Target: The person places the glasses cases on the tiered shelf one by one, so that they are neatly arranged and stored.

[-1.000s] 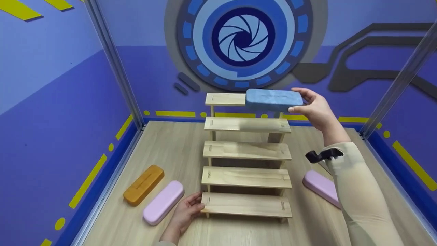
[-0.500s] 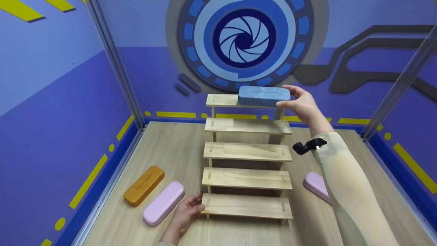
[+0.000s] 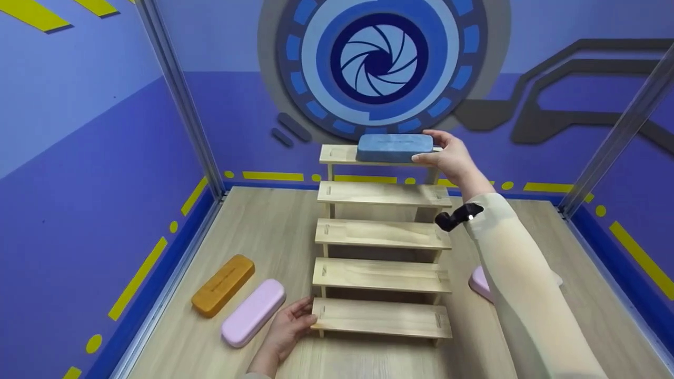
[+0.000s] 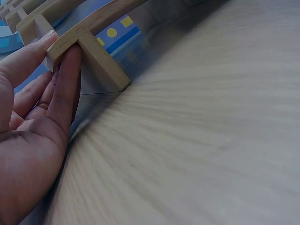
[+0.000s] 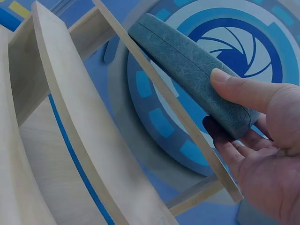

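A wooden stepped rack (image 3: pixel 383 234) with several shelves stands in the middle. At its top shelf my right hand (image 3: pixel 452 158) grips the right end of a blue glasses case (image 3: pixel 395 148), thumb in front and fingers behind. In the right wrist view the blue glasses case (image 5: pixel 183 65) shows its seam and lies along the top board; I cannot tell whether its whole underside touches. My left hand (image 3: pixel 287 327) pinches the left corner of the lowest shelf (image 3: pixel 379 316). The left wrist view shows the thumb above that board (image 4: pixel 89 28) and the fingers below.
Left of the rack lie an orange glasses case (image 3: pixel 223 286) and a pink glasses case (image 3: pixel 254 313) on the wood-grain table (image 3: pixel 263 226). Another pink case (image 3: pixel 480 284) on the right is mostly hidden by my right sleeve (image 3: pixel 518 284). Blue-purple panels (image 3: pixel 226 110) enclose the back and sides.
My right hand has carried the blue glasses case leftward, from over the top shelf's right end to nearer its middle. The left hand keeps its place at the lowest shelf.
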`<state>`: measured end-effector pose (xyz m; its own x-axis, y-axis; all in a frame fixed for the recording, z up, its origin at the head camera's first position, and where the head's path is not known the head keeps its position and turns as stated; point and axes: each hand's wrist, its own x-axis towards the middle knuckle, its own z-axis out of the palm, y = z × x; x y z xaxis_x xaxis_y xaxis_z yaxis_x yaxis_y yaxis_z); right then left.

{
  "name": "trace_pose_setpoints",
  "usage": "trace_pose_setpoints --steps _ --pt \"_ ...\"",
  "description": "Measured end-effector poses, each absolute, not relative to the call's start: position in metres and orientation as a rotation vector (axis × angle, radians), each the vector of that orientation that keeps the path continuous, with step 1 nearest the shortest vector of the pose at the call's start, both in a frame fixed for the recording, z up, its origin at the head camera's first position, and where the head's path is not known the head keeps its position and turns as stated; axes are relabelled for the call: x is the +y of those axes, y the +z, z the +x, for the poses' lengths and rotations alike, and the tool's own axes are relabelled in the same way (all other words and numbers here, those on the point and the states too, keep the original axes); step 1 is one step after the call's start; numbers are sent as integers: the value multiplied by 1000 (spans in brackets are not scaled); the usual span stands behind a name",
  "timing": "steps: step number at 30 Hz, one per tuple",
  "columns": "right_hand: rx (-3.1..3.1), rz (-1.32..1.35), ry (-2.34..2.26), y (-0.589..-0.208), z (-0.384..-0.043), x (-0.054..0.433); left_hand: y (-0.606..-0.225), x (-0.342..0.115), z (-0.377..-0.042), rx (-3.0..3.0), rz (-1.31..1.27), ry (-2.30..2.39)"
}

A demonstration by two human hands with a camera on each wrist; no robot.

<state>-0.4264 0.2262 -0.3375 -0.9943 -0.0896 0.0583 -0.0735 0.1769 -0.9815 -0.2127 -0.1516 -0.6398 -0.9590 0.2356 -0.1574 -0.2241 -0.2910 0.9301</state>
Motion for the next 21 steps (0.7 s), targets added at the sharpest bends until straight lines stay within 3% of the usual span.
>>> trace_pose_setpoints --steps 21 --pt "2791 -270 -1321 -333 -432 227 -639 -151 -213 1652 43 2326"
